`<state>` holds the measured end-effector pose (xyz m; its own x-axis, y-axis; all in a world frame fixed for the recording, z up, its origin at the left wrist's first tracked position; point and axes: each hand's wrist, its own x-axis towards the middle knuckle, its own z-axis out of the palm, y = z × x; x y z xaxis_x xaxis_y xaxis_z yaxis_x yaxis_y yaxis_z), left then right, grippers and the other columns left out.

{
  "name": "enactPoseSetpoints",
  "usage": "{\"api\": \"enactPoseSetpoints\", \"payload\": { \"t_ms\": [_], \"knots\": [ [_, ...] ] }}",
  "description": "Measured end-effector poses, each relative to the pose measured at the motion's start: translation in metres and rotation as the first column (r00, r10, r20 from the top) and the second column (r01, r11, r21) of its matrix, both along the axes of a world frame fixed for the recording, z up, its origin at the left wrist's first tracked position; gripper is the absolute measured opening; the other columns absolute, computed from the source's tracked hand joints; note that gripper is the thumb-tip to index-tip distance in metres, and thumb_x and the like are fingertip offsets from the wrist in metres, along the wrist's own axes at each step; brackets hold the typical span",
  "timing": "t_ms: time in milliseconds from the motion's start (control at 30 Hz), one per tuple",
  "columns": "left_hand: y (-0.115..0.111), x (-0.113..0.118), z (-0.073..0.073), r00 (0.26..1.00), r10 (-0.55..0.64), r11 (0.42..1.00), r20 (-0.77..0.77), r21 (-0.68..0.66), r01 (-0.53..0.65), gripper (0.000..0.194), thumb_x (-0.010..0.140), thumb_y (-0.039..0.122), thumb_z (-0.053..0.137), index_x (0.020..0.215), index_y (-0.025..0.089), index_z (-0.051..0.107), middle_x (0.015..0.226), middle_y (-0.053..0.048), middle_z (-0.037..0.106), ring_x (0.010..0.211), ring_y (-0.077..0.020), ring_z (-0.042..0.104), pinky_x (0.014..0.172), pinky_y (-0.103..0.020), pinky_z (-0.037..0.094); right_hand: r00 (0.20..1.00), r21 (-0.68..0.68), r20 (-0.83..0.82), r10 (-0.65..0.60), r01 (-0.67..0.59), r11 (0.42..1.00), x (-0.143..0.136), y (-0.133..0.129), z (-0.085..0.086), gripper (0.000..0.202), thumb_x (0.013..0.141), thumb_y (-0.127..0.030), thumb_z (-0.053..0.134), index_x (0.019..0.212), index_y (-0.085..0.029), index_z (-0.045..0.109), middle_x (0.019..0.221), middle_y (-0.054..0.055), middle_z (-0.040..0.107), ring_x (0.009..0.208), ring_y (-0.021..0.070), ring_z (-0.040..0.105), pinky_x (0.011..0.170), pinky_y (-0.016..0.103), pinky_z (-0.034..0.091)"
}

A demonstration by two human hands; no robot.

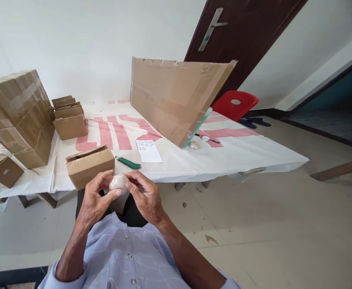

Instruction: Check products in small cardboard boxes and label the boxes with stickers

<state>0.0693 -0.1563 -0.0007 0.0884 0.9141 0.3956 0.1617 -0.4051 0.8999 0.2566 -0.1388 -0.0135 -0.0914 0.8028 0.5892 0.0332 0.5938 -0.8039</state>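
While left grip (96,198) and right grip (147,196) clasp one whitish object (117,182) | green cutter (129,162): one

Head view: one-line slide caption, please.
Left hand and right hand hold a pale rounded item near a cardboard box and a green tool on the covered table.

Soft, fairly bright light spreads evenly over the white wall (88,40) and the pale tablecloth (242,150), while the far right of the frame falls into dimness. A diffuse shadow greys the floor (254,228) below the cloth's edge. Small highlights glint on the taped cartons (22,116) at left and the wrapped ball (118,183) at lower centre. Wide-angle stretching makes the door (245,32) lean at upper right; the right edge looks soft and smeared.
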Motion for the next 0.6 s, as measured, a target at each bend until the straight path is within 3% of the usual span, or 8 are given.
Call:
{"api": "enactPoseSetpoints", "payload": {
  "t_ms": [100, 200, 333, 433, 600],
  "knots": [
    [-0.001, -0.008, 0.010, 0.997, -0.022, 0.998, -0.073, 0.064, 0.027, 0.056, 0.092, 0.046, 0.082, 0.144, 0.026, 0.071, 0.103, -0.006, 0.076, 0.084, -0.0186, 0.066, 0.079, -0.030, 0.055, 0.996, -0.028, -0.016, 0.087, -0.088, 0.996, -0.001, -0.001, 0.003, 0.024, 0.103, -0.044, 0.068, 0.107, -0.022, 0.077, 0.096, 0.003, 0.075, 0.084, 0.0167, 0.070, 0.076, 0.027, 0.059],
    [-0.001, -0.008, 0.015, 0.989, -0.094, 0.991, -0.111, 0.086, 0.104, 0.043, 0.098, 0.049, 0.073, 0.134, 0.027, 0.078, 0.110, -0.008, 0.080, 0.091, -0.0218, 0.071, 0.084, -0.033, 0.055, 0.976, -0.149, -0.074, 0.205, -0.214, 0.966, -0.006, 0.001, 0.006, 0.033, 0.101, -0.054, 0.069, 0.103, -0.022, 0.079, 0.089, 0.003, 0.074, 0.080, 0.0174, 0.069, 0.073, 0.029, 0.059],
    [0.002, -0.002, 0.009, 0.989, -0.146, 0.986, 0.006, 0.076, 0.145, 0.050, 0.092, 0.063, 0.076, 0.124, 0.026, 0.082, 0.112, -0.011, 0.082, 0.090, -0.0252, 0.073, 0.083, -0.035, 0.056, 0.926, -0.293, -0.212, 0.313, -0.365, 0.884, -0.011, 0.009, 0.004, 0.044, 0.093, -0.066, 0.074, 0.097, -0.023, 0.082, 0.074, 0.001, 0.072, 0.067, 0.0172, 0.066, 0.063, 0.029, 0.057],
    [0.004, 0.002, 0.001, 0.990, -0.052, 0.997, 0.133, 0.062, 0.044, 0.047, 0.090, 0.062, 0.078, 0.116, 0.022, 0.083, 0.095, -0.008, 0.081, 0.074, -0.0201, 0.070, 0.069, -0.030, 0.054, 0.896, -0.336, -0.307, 0.322, -0.418, 0.844, -0.015, 0.012, 0.003, 0.052, 0.091, -0.073, 0.074, 0.094, -0.021, 0.081, 0.065, 0.000, 0.069, 0.057, 0.0160, 0.064, 0.056, 0.030, 0.057],
    [0.006, 0.011, -0.007, 0.938, 0.065, 0.998, 0.341, -0.004, -0.068, 0.054, 0.095, 0.066, 0.071, 0.115, 0.017, 0.079, 0.068, -0.001, 0.070, 0.050, -0.0124, 0.055, 0.050, -0.025, 0.044, 0.866, -0.345, -0.353, 0.354, -0.473, 0.811, -0.023, 0.011, 0.004, 0.052, 0.089, -0.073, 0.076, 0.091, -0.021, 0.077, 0.069, 0.002, 0.075, 0.060, 0.0172, 0.070, 0.060, 0.031, 0.062]
  ]
}}
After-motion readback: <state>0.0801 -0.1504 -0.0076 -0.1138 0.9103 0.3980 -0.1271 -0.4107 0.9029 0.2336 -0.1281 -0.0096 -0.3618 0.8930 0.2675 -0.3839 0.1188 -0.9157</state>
